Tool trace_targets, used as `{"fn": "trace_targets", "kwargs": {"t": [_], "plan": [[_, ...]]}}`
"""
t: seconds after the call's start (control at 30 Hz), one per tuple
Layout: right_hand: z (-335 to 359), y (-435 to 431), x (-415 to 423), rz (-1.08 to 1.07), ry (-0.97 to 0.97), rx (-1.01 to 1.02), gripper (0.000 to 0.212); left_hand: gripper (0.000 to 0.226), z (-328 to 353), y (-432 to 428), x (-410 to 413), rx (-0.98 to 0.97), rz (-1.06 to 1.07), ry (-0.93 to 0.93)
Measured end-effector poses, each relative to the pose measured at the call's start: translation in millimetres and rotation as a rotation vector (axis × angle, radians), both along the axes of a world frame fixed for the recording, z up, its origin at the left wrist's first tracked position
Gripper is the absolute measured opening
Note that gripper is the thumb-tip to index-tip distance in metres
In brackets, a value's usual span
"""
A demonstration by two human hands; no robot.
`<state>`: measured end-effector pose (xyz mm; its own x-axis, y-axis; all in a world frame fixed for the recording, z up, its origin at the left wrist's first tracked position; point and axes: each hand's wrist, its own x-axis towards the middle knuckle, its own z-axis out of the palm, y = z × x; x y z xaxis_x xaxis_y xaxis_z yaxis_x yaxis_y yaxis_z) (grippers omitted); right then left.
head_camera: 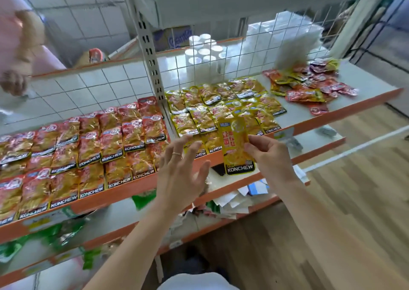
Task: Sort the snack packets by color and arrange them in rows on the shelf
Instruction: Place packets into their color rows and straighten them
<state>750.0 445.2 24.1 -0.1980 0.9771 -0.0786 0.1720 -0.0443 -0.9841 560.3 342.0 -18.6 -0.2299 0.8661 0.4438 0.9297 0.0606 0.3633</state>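
Right hand (269, 155) pinches a yellow packet (238, 146) by its right edge, thumb on the front, holding it upright with the label facing the camera, probably to check the colour and line it up before laying it down. Left hand (180, 168) is released, fingers spread and holding nothing, just left of the packet and not touching it; it looks ready to steady the packet or smooth the row. The packet hangs over the near edge of the shelf (365, 104), right in front of the yellow rows (221, 110), so the next slot is likely at the near right end of that block. Red rows (73, 148) fill the left part of the shelf, already laid in neat overlapping lines. An unsorted pile (309, 84) of mixed red and yellow packets sits at the far right, well apart from both hands, so sorting is well along but not finished. Another person's hand (12, 82) shows at the far left, blurred, behind the wire grid (99, 86).
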Motion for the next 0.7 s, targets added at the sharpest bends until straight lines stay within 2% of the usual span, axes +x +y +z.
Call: {"fn": "trace_targets", "kwargs": {"t": [0.47, 0.6, 0.7], "plan": [[-4, 62, -8, -0.101, -0.071, -0.012, 0.021, 0.057, -9, 76, -13, -0.053, -0.078, 0.032], [-4, 82, -18, -0.141, -0.063, 0.015, 0.028, 0.059, -7, 93, -25, -0.084, -0.052, 0.020], [-6, 102, -24, -0.092, -0.086, 0.055, 0.021, 0.063, -7, 105, -29, -0.114, -0.015, 0.052]]}}
